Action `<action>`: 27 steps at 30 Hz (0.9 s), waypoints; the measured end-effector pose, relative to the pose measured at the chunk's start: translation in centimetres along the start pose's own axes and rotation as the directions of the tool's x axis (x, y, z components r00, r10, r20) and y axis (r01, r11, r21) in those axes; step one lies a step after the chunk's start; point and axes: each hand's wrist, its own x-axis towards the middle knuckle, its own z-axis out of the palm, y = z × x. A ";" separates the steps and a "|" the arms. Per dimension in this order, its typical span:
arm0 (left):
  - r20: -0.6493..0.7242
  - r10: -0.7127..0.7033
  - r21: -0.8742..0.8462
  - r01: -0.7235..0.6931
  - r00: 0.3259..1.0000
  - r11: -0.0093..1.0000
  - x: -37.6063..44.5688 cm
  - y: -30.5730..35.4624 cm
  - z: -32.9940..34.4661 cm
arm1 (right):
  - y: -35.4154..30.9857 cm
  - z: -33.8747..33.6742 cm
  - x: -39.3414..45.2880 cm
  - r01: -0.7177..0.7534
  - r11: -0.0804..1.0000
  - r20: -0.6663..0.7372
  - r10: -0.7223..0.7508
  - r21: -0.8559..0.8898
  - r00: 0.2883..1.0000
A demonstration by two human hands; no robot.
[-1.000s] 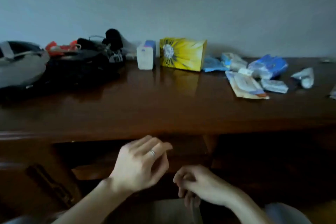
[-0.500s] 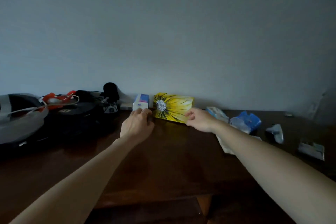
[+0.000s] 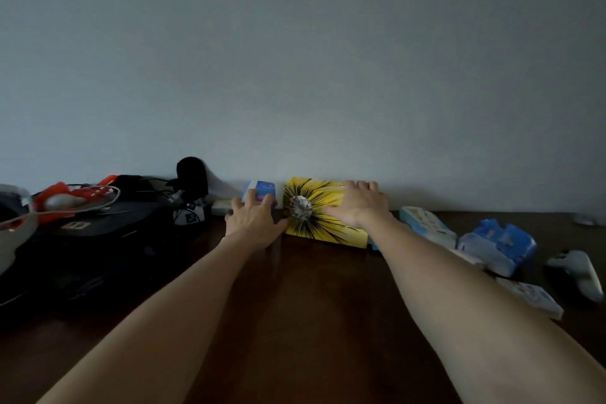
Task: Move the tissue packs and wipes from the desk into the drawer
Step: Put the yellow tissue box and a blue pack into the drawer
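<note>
- Both hands are now lying on their targets at the back of the table; half a second ago they were only arriving, and a second ago they were hanging low in front of the table edge.
- Left hand is gripping the small white-and-blue pack, fingers curling over its top and near face.
- Right hand is lying over the yellow tissue box, fingers draping across the top back edge; grasp looks started, though whether it is firm I cannot tell.
- Both items are sitting on the table against the wall; drawer is not showing in this view.
- Remaining blue-and-white packs are lying scattered to the right, near the box.
- Risk, as a judgement: one hand spanning the wide box may be letting it tip or slide on lifting; dragging it right could be knocking the nearest packs.
- Risk: cables and dark gear are crowding the left, just beside the small pack, so a leftward swing could be snagging them.
- Open room: bare table is lying between the forearms toward the near edge, giving the clearest path for pulling back.
</note>
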 end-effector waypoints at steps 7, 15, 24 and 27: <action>-0.182 -0.022 -0.045 0.014 0.983 0.999 -0.3 0.2 0.9 | -0.4 -0.2 -0.5 0.029 0.992 -0.073 -0.037 -0.119 0.997; -0.168 -0.072 -0.081 0.059 0.983 0.995 -6.3 -1.5 -2.3 | -3.4 0.0 -7.5 0.100 0.989 -0.262 -0.127 -0.113 0.957; -0.284 -0.142 -0.298 0.053 0.948 0.953 -18.2 -2.2 -5.4 | -1.6 -1.3 -18.4 0.099 0.995 -0.436 -0.097 -0.018 0.895; -0.356 -0.201 -0.455 0.019 0.913 0.891 -22.0 -1.1 -5.8 | -0.4 -2.4 -23.0 0.115 0.978 -0.504 -0.012 0.172 0.863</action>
